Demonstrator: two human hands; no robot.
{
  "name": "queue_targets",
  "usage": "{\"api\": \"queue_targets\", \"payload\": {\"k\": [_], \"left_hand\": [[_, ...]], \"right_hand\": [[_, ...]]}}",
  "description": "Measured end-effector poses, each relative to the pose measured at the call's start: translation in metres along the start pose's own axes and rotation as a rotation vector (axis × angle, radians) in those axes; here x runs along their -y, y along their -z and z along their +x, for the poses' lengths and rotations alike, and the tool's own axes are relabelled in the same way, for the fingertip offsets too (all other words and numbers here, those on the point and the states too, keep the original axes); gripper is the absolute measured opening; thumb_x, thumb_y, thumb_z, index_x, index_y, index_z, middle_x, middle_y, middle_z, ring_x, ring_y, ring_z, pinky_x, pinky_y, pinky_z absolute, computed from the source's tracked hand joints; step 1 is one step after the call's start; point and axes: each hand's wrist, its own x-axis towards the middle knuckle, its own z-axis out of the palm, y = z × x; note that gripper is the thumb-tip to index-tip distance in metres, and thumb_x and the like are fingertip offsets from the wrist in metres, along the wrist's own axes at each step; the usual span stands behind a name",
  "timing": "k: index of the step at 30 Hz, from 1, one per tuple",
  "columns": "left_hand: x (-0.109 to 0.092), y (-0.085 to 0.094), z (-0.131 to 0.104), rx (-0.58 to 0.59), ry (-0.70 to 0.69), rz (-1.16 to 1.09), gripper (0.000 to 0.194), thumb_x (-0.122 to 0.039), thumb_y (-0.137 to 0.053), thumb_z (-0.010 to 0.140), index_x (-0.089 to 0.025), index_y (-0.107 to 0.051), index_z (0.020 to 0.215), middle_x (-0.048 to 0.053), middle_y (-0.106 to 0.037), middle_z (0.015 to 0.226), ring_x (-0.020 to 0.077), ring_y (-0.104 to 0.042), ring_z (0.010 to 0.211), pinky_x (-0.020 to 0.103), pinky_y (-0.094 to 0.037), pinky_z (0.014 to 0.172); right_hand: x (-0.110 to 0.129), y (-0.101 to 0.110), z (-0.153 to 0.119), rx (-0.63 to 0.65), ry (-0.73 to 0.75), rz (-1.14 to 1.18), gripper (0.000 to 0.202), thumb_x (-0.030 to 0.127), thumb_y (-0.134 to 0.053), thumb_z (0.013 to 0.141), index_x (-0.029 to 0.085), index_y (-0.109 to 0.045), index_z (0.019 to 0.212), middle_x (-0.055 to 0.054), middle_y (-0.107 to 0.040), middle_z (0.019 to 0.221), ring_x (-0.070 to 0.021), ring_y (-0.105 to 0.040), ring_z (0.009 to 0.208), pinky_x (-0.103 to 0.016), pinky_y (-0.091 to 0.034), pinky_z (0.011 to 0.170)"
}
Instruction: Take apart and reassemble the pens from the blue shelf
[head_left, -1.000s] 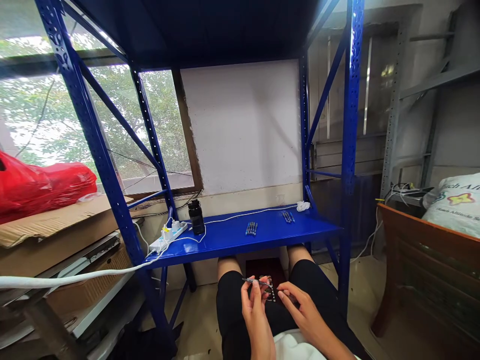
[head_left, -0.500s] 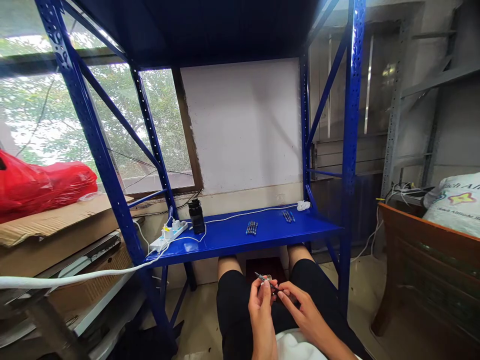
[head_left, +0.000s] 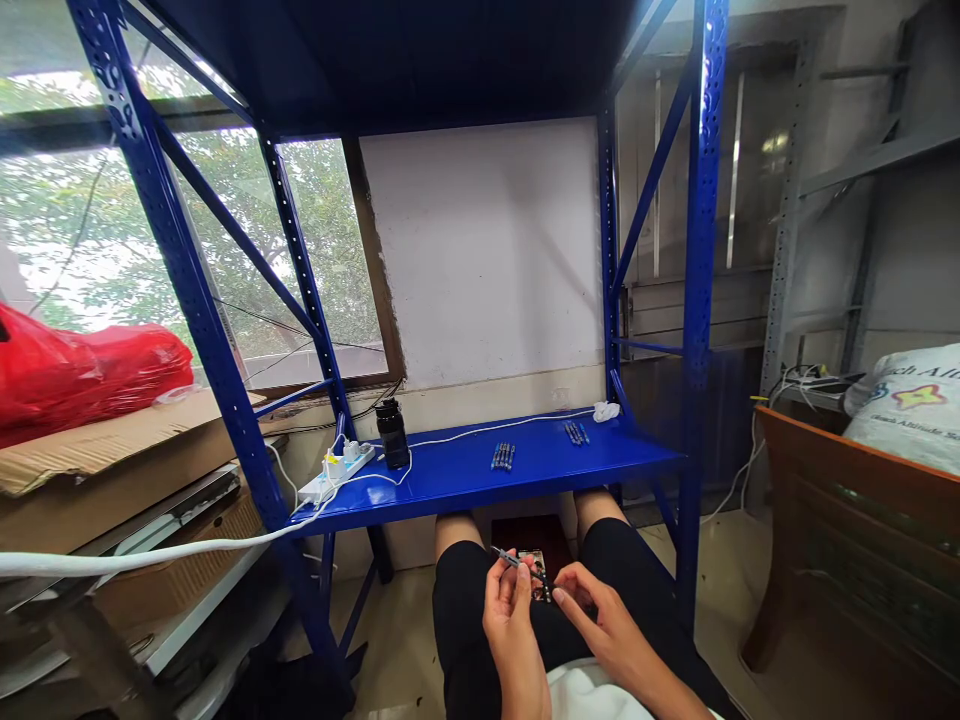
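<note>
I sit in front of a blue metal shelf [head_left: 480, 478], with both hands over my lap below its edge. My left hand [head_left: 511, 620] pinches a thin dark pen [head_left: 517, 562] near its middle, its tip pointing up and left. My right hand [head_left: 600, 620] holds the pen's lower right end between thumb and fingers. A small printed card or packet [head_left: 535, 578] shows just behind the pen, between my knees. On the shelf lie two small groups of blue pens, one group [head_left: 502, 456] in the middle and another group [head_left: 576, 432] further right.
A black bottle [head_left: 393, 433] and a white power strip [head_left: 337, 470] with a white cable stand on the shelf's left. A red plastic bag [head_left: 82, 375] lies on cardboard at left. A brown wooden cabinet [head_left: 855, 540] and a white sack [head_left: 907, 405] are at right.
Both hands kept working the pen over my lap. Its tip swung from pointing left to up and left, and my left hand shifted slightly left and down in the last half second.
</note>
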Motion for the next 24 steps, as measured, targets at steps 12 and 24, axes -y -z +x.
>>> {"api": "queue_targets", "payload": {"k": [12, 24], "left_hand": [[0.001, -0.002, 0.003, -0.103, -0.037, -0.031, 0.063, -0.049, -0.095, 0.073, -0.018, -0.07, 0.122, 0.014, -0.08, 0.11, 0.028, -0.078, 0.104, 0.033, -0.061, 0.085], [-0.002, -0.008, -0.007, 0.174, 0.094, 0.051, 0.052, -0.048, -0.095, 0.074, -0.017, -0.076, 0.11, 0.015, -0.079, 0.114, 0.0315, -0.074, 0.117, 0.039, -0.058, 0.1]], "right_hand": [[0.004, 0.004, 0.002, -0.055, 0.051, -0.039, 0.038, 0.057, -0.06, 0.104, 0.022, -0.075, 0.101, -0.005, -0.071, 0.09, -0.0214, -0.063, 0.081, -0.031, -0.049, 0.074], [0.001, 0.005, 0.004, -0.032, 0.106, 0.009, 0.034, 0.051, -0.058, 0.106, 0.024, -0.076, 0.118, -0.008, -0.075, 0.104, -0.0246, -0.068, 0.092, -0.035, -0.055, 0.082]]}}
